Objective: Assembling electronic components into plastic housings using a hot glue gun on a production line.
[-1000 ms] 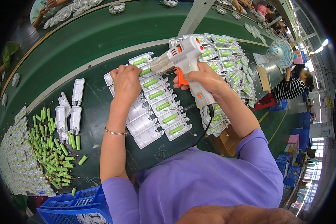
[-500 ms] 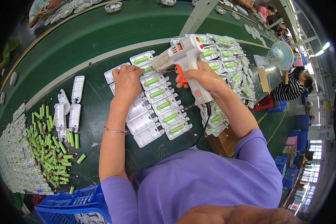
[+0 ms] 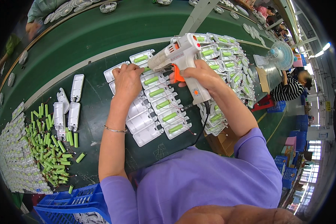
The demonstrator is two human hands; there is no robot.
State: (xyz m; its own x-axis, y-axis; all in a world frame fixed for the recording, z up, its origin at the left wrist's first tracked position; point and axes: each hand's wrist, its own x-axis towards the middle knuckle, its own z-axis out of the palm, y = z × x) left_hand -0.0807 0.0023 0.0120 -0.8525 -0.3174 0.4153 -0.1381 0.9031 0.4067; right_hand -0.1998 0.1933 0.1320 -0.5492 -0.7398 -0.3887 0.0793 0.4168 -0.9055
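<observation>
My right hand grips a white hot glue gun by its handle, with fingers at the orange trigger. The gun's nozzle end points left and down, over a white plastic housing in the rows. My left hand is closed, its fingertips at the end of a green cylindrical battery in that housing; the nozzle tip is hard to make out. Below, a column of white housings holds green batteries with thin wires. Beside them, housings without batteries lie partly under my left wrist.
Loose green batteries are heaped at left, beside stacked white housings and several separate ones. More filled housings crowd the right. The gun's black cord hangs near the table edge. A blue crate stands lower left.
The glue gun and my right hand have shifted slightly left. My left hand stays by the battery. At upper left, a co-worker's hand has moved down, and white round parts have shifted along the far belt.
</observation>
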